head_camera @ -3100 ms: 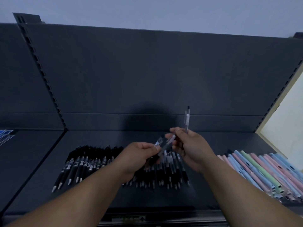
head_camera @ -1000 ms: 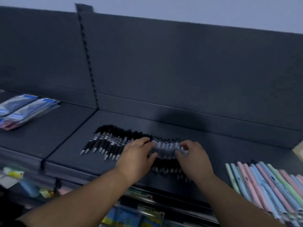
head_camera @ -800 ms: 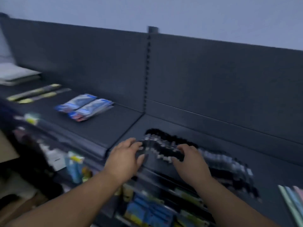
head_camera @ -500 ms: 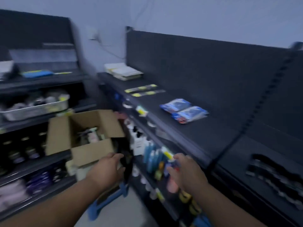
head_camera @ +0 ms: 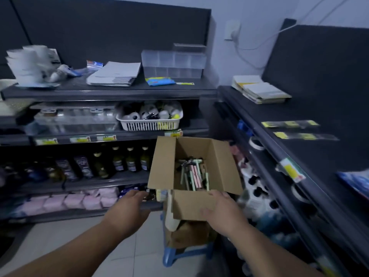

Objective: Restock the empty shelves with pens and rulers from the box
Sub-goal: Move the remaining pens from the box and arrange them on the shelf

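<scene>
Cardboard box sits with its flaps up on a blue stool in the corner where the two shelf runs meet. There's a loose pile of pens in the bottom, pastel green and pink plus a few dark ones. The white basket on the shelf behind is full of small roll-type stuff.

Left hand hangs just left of the box, fingers stretched out, nothing in its grip. Right hand lies on the near flap, fingers pretty straight over its top edge, thumb on the outer face.

Tile floor spreads out left of the stool. The right side is tight against the shelves.
</scene>
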`<state>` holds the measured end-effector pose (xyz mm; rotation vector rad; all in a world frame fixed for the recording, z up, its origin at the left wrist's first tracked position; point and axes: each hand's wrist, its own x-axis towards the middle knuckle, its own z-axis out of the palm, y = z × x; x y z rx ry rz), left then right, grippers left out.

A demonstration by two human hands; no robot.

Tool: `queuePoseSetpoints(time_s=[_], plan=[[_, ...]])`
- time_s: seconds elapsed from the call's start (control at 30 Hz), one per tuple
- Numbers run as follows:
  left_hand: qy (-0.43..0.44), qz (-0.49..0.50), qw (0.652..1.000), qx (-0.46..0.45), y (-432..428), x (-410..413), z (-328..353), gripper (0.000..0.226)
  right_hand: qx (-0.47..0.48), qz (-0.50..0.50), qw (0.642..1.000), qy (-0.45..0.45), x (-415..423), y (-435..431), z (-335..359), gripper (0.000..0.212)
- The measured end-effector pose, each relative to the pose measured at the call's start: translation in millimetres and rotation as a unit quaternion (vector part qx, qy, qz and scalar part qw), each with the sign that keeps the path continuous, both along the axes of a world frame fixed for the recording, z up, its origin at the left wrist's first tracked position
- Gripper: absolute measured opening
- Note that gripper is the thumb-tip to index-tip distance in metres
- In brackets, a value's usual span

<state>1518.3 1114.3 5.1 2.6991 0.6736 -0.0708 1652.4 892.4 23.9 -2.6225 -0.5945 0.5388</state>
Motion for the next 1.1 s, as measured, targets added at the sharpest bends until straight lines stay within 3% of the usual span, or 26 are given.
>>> queuePoseSetpoints(time_s=[0.13,0.33,0.47,0.6,0.77,0.9,1.03,1.1], plan=[[-0.03,0.026,0.999,-0.026,10.0,83.5,-8.2,0.048,0.046,-0.004,0.999,0.027,84.1,33.2,-20.6,0.056],[-0.041,0.067,0.987,-0.14,5.8,215.0,-47.0,0.043,0.133,-0.084,0.976,0.148,187.1,71.8,-68.7,0.047],[0.01,0.082,0.973,-0.216,-1.2,275.2,-93.6,0.052,0.145,-0.124,0.958,0.216,225.9,99.7,-110.0,0.043],[0.074,0.144,0.948,-0.274,5.9,319.2,-150.1,0.056,0.103,-0.194,0.943,0.25,247.6,130.1,-164.3,0.055],[0.115,0.265,0.885,-0.366,14.8,358.9,-202.3,0.049,0.125,-0.336,0.884,0.299,267.8,159.0,-219.2,0.064],[0.034,0.346,0.827,-0.441,14.9,374.4,-227.7,0.04,0.066,-0.367,0.89,0.263,276.2,180.1,-238.4,0.076],[0.043,0.373,0.746,-0.551,11.1,375.2,-228.4,0.029,0.106,-0.406,0.871,0.256,284.5,181.6,-250.4,0.058],[0.071,0.382,0.712,-0.585,7.9,376.9,-223.9,0.035,0.116,-0.411,0.857,0.289,287.4,179.9,-256.1,0.054]])
